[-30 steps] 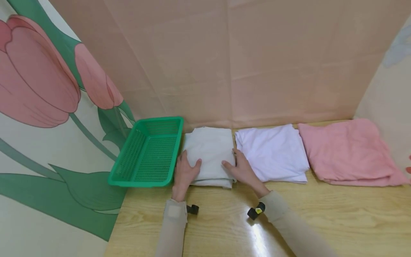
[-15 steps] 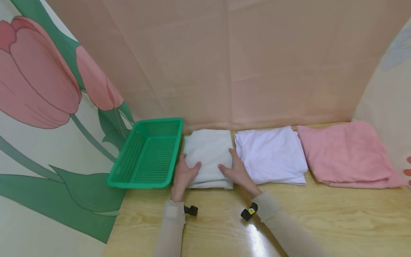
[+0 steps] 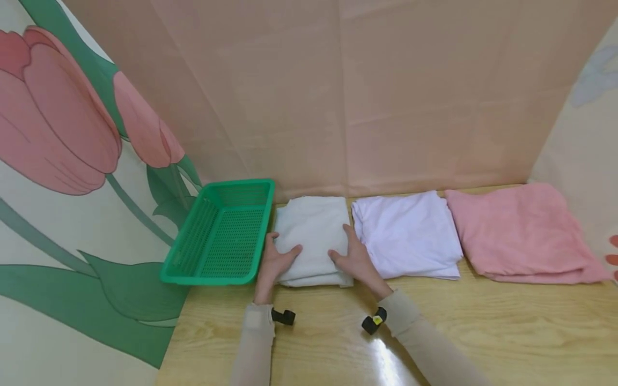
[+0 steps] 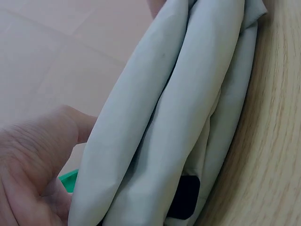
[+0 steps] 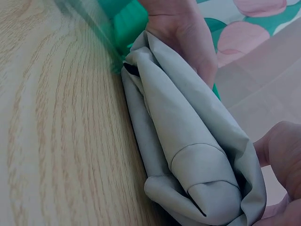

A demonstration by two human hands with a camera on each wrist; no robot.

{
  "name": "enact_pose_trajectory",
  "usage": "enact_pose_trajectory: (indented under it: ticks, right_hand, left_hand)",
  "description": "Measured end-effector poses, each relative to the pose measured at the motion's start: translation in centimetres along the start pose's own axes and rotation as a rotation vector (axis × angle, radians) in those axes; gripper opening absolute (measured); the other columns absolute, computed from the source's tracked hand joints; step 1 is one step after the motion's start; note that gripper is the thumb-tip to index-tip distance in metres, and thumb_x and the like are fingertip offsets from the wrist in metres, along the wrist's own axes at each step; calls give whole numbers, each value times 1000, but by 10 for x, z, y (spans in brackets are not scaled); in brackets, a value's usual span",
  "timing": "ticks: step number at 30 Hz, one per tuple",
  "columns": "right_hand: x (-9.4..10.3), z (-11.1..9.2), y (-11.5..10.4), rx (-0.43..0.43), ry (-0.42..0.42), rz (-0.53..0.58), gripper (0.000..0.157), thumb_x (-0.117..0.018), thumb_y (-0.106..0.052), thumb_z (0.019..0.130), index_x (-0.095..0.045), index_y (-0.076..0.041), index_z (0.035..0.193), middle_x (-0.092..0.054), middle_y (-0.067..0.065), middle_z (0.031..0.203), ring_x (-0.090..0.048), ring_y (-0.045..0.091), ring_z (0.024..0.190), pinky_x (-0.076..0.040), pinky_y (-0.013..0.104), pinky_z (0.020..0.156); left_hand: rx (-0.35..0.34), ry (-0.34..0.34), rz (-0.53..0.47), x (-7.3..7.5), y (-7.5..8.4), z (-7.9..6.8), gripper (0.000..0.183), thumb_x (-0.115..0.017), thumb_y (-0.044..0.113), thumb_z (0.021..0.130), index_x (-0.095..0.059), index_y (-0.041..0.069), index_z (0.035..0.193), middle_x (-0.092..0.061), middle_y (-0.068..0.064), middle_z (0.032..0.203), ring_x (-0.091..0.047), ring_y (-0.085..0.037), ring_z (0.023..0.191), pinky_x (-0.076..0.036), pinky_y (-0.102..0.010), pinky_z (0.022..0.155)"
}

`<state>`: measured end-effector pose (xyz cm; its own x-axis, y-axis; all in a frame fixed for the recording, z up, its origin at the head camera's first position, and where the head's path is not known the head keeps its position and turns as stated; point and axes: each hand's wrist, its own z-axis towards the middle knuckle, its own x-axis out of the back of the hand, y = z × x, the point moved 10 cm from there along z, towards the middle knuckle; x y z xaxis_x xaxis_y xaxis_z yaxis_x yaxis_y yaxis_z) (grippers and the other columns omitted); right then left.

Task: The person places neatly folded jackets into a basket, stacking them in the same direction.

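A folded pale grey-green garment [image 3: 314,236] lies in a layered stack on the wooden table in the head view. My left hand [image 3: 276,262] grips its left side, thumb over the top and fingers down the outer edge. On the opposite side my right hand [image 3: 356,260] holds it the same way. Close up in the left wrist view, thick rolled layers of the garment [image 4: 174,108] show, with a small black patch [image 4: 185,197] among them. Stitched seams cross the folded end of the garment [image 5: 202,160] in the right wrist view. The fingertips are mostly hidden.
A green perforated plastic basket [image 3: 232,241] stands just left of the garment. To the right lie a folded white-lilac cloth [image 3: 407,236] and a folded pink cloth [image 3: 526,236]. A beige cloth backdrop [image 3: 309,96] rises behind the wooden table [image 3: 328,343].
Both hands stay at the garment's sides. My right hand has shifted slightly left, and my left fingers have moved a little outward. The view has tilted slightly; basket and other cloths have not moved.
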<state>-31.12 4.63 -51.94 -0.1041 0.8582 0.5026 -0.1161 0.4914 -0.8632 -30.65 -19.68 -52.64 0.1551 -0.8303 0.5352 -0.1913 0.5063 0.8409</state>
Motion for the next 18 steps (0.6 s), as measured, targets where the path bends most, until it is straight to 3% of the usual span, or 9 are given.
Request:
enact_pose_trajectory:
  ticks: [8, 18]
  right_hand:
    - [0, 0, 1, -7, -15, 3, 88, -71, -22, 90, -18, -4, 158, -30, 25, 159, -35, 45, 140, -30, 56, 114]
    - [-2, 0, 1, -6, -41, 20, 89, -70, -20, 90, -15, -4, 159, -26, 24, 160, -31, 45, 143, -26, 56, 117]
  left_hand:
    - [28, -6, -64, -2, 4, -3, 81, -80, 38, 83, -32, 13, 143, -37, -31, 149, -38, -42, 137, -33, -54, 112]
    - [68, -8, -68, -6, 4, -5, 88, -83, 44, 78, -28, 22, 143, -38, -29, 150, -41, -41, 135, -36, -53, 110]
